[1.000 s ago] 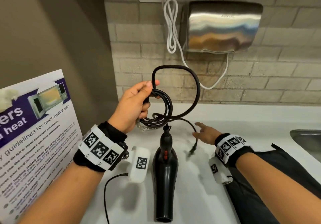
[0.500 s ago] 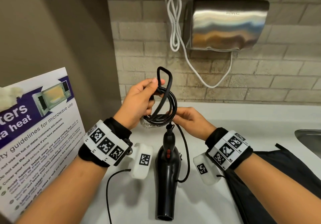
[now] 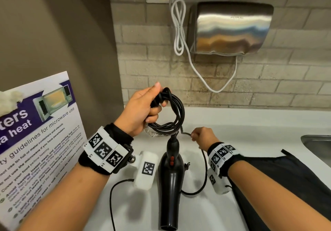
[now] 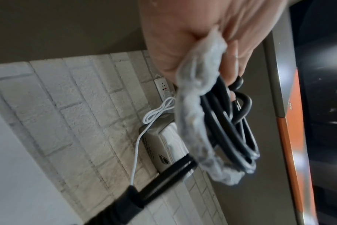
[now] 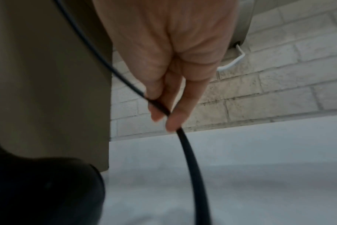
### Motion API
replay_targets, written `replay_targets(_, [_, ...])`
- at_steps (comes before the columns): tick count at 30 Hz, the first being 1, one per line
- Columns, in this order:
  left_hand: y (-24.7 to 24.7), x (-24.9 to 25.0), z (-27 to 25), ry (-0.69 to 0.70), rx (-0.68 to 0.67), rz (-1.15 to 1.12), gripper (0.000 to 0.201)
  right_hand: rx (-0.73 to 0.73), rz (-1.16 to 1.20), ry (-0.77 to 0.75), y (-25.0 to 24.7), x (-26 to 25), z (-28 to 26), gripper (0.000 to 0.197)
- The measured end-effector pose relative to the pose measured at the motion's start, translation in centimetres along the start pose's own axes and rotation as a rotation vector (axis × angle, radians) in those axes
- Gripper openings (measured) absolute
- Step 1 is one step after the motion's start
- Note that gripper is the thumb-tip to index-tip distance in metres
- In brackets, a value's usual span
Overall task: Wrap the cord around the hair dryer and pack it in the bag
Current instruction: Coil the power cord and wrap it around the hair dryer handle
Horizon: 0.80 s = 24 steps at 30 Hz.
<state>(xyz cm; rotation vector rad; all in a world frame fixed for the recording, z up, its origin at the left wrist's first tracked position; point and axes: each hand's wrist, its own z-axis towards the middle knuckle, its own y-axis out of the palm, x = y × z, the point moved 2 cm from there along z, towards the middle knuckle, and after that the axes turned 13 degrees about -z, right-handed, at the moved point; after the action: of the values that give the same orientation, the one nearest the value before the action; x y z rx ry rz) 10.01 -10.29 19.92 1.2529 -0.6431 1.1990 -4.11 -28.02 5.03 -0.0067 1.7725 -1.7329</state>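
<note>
The white table [image 3: 241,123] is carrying everything, and the dark bag [image 3: 295,177] is lying flat on its right side, with nothing in it as far as the head view shows; packing is not yet begun. The black hair dryer [image 3: 172,186] is lying in the middle of the table, nozzle toward the person, with no turns of cord round its body, so the wrapping proper is also waiting.

What is being done is the gathering of the cord [image 3: 172,116]. The left hand [image 3: 141,112] is holding several loops bunched above the dryer's handle end, its grip curled tight round the bundle together with a scrap of clear plastic [image 4: 194,121]. The right hand [image 3: 202,137] is pinching the loose tail of cord between thumb and fingertips [image 5: 175,121], just right of the coil, and slack is trailing down past the wrist to the plug [image 3: 187,165] lying beside the dryer.

By my judgement the task is roughly at its first third: the last slack, the wrapping and the bagging are remaining.
</note>
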Motion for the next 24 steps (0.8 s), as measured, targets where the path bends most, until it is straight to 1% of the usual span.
replay_targets(1, [0.1, 0.0, 0.0, 0.006, -0.005, 0.020, 0.033, 0.011, 0.018, -0.014, -0.3, -0.5, -0.2, 0.021])
replay_targets(2, [0.1, 0.0, 0.0, 0.017, -0.010, 0.044, 0.033, 0.059, 0.061, -0.031, -1.0, -1.2, -0.3, 0.021])
replay_targets(4, [0.2, 0.2, 0.0, 0.040, -0.021, 0.091, 0.032, 0.212, 0.225, -0.094, -3.5, -3.8, -1.2, 0.020])
replay_targets(6, [0.3, 0.2, -0.1, 0.051, -0.025, 0.135, 0.031, 0.357, 0.377, -0.257, -7.1, -7.5, -3.4, 0.018])
replay_targets(8, [0.4, 0.1, 0.0, 0.060, -0.024, 0.176, 0.030, 0.432, 0.535, -0.474, -10.3, -10.8, -6.1, 0.018])
replay_targets(9, [0.4, 0.1, 0.0, 0.065, -0.026, 0.188, 0.030, 0.431, 0.595, -0.557, -11.7, -12.2, -7.3, 0.017])
replay_targets(10, [0.5, 0.1, 0.0, 0.071, -0.032, 0.193, 0.030, 0.402, 0.630, -0.608, -12.6, -13.3, -8.2, 0.015])
replay_targets(12, [0.6, 0.2, 0.1, 0.085, -0.049, 0.196, 0.029, 0.294, 0.692, -0.642, -13.4, -14.4, -8.9, 0.007])
replay_targets(13, [0.6, 0.3, 0.1, 0.089, -0.054, 0.200, 0.029, 0.247, 0.726, -0.637, -13.3, -14.6, -9.0, 0.004])
replay_targets(15, [0.7, 0.3, 0.1, 0.087, -0.060, 0.202, 0.029, 0.213, 0.756, -0.612, -12.9, -14.4, -8.8, 0.007])
replay_targets(18, [0.7, 0.0, 0.3, 0.072, -0.076, 0.173, 0.029, 0.250, 0.704, -0.595, -12.0, -13.9, -8.6, 0.021])
replay_targets(20, [0.7, -0.2, 0.3, 0.064, -0.074, 0.131, 0.029, 0.256, 0.669, -0.564, -11.3, -13.4, -8.4, 0.023])
replay_targets(22, [0.7, -0.3, 0.2, 0.059, -0.076, 0.126, 0.028, 0.192, 0.650, -0.561, -10.7, -13.0, -8.3, 0.024])
replay_targets(24, [0.7, -0.6, 0.1, 0.057, -0.081, 0.150, 0.028, 0.100, 0.653, -0.605, -10.5, -12.6, -8.2, 0.025])
